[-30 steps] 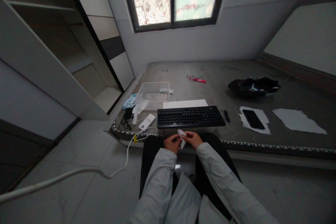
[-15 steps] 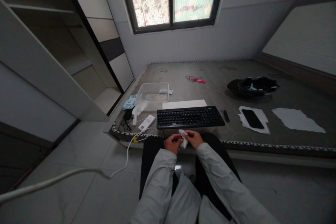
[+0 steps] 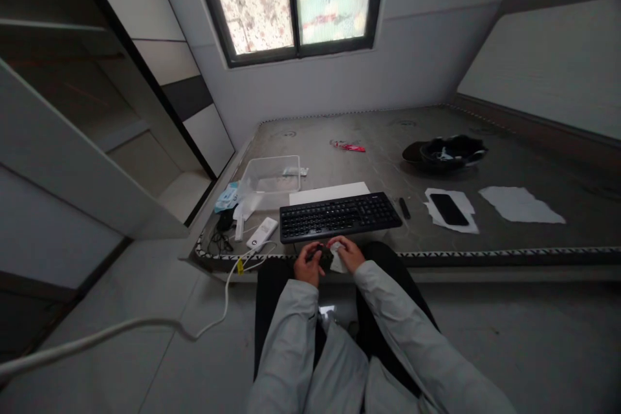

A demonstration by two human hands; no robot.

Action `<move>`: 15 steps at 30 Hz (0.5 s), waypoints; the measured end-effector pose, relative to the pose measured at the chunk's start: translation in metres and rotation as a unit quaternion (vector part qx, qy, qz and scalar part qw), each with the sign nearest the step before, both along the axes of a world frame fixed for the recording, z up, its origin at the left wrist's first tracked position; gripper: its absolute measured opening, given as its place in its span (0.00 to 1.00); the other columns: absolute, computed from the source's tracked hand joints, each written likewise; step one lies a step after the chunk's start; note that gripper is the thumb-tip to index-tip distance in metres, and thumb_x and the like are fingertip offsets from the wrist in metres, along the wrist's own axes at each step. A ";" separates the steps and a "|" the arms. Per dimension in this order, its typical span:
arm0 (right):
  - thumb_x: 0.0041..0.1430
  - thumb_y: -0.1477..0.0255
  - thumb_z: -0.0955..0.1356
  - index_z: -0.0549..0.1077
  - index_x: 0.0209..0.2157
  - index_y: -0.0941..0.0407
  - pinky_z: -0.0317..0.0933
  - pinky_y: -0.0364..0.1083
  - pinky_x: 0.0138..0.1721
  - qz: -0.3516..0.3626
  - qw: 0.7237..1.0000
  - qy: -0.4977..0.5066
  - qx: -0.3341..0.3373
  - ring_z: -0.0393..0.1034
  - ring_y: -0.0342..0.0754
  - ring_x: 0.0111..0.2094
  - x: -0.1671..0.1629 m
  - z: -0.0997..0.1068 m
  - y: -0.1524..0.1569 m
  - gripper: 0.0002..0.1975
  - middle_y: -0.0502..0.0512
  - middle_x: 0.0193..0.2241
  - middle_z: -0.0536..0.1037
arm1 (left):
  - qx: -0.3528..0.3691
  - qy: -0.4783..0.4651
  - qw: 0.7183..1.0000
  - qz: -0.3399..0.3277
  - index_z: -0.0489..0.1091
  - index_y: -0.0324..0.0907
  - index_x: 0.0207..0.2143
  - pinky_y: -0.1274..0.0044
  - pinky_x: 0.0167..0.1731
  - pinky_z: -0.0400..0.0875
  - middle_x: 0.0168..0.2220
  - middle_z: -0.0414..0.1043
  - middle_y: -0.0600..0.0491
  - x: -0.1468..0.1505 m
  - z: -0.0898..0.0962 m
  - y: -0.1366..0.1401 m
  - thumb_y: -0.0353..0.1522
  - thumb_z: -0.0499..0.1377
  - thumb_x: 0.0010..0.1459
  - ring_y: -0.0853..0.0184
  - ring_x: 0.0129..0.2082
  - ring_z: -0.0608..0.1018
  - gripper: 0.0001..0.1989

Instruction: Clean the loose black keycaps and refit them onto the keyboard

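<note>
My right hand [image 3: 351, 254] is closed on a crumpled white piece of tissue [image 3: 337, 263], which hangs down from the fingers. Beside it, my left hand [image 3: 308, 264] is curled with thumb and fingers near each other; something small and dark seems to be between them, too small to name. Both hands are just in front of the black keyboard [image 3: 339, 217], above my lap, with a small gap between them. Under the keyboard's far edge lies a white sheet [image 3: 330, 193].
Left of the keyboard are a white power strip [image 3: 262, 233] with its cable, a clear plastic box [image 3: 269, 191] and a blue packet [image 3: 226, 197]. To the right lie a small black stick [image 3: 404, 208], a phone [image 3: 449, 209] on paper, another paper [image 3: 521, 205] and a black cap [image 3: 444, 154].
My hands have moved apart; the left has come away from the white tissue, which stays in the right. The whole view has shifted, so the surface appears farther left.
</note>
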State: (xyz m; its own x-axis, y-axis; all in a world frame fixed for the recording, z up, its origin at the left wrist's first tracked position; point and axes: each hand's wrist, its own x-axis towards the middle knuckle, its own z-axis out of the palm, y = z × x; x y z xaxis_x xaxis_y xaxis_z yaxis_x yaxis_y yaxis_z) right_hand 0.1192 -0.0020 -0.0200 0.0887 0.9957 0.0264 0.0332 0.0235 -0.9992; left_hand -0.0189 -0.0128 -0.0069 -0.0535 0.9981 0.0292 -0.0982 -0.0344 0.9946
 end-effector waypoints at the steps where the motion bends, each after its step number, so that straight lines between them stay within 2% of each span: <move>1: 0.47 0.71 0.61 0.71 0.30 0.55 0.62 0.44 0.33 0.008 1.000 -0.026 0.003 0.69 0.46 0.31 0.000 0.002 -0.001 0.10 0.51 0.28 0.76 | 0.002 0.001 1.000 -0.004 0.68 0.39 0.39 0.86 0.06 0.55 0.38 0.73 0.47 0.000 -0.001 0.000 0.39 0.58 0.47 0.82 0.08 0.64 0.18; 6: 0.49 0.68 0.64 0.73 0.35 0.54 0.62 0.44 0.34 0.000 0.993 -0.111 0.034 0.69 0.45 0.30 -0.001 0.013 -0.007 0.11 0.49 0.29 0.76 | 0.010 0.021 1.000 -0.019 0.68 0.40 0.40 0.86 0.07 0.53 0.37 0.73 0.48 -0.001 -0.005 0.003 0.43 0.57 0.48 0.83 0.08 0.62 0.20; 9: 0.49 0.66 0.65 0.72 0.37 0.53 0.63 0.44 0.33 -0.009 0.990 -0.128 0.052 0.69 0.44 0.29 -0.002 0.020 -0.011 0.12 0.49 0.30 0.76 | 0.005 0.033 0.998 -0.048 0.68 0.39 0.43 0.86 0.06 0.50 0.24 0.72 0.54 -0.003 -0.007 0.004 0.45 0.53 0.50 0.81 0.07 0.60 0.23; 11: 0.48 0.66 0.66 0.73 0.37 0.53 0.63 0.45 0.34 -0.004 0.990 -0.128 0.066 0.69 0.45 0.31 -0.003 0.024 -0.013 0.13 0.50 0.32 0.77 | 0.000 0.046 0.997 -0.062 0.68 0.38 0.45 0.86 0.07 0.49 0.15 0.66 0.58 -0.003 -0.008 0.003 0.46 0.52 0.51 0.80 0.06 0.58 0.25; 13: 0.48 0.66 0.66 0.74 0.37 0.53 0.64 0.46 0.36 0.008 0.989 -0.123 0.077 0.70 0.46 0.33 -0.003 0.026 -0.015 0.13 0.50 0.33 0.77 | -0.004 0.059 0.996 -0.066 0.68 0.37 0.46 0.85 0.07 0.49 0.11 0.61 0.60 -0.003 -0.008 0.002 0.46 0.51 0.51 0.79 0.06 0.58 0.26; 15: 0.48 0.66 0.66 0.74 0.37 0.53 0.63 0.47 0.39 0.019 0.989 -0.120 0.084 0.70 0.47 0.35 -0.003 0.028 -0.016 0.13 0.51 0.34 0.77 | -0.008 0.069 0.995 -0.064 0.68 0.38 0.47 0.85 0.08 0.51 0.11 0.61 0.60 -0.002 -0.008 0.001 0.46 0.51 0.51 0.79 0.07 0.58 0.27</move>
State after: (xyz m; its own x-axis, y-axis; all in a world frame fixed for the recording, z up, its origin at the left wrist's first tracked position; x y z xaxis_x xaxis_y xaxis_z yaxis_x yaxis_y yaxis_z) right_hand 0.1159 -0.0177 0.0081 0.0229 0.9778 0.2081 0.2646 0.1948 -0.9445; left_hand -0.0210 -0.0116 -0.0145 0.0784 0.9968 0.0124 0.0374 -0.0154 0.9992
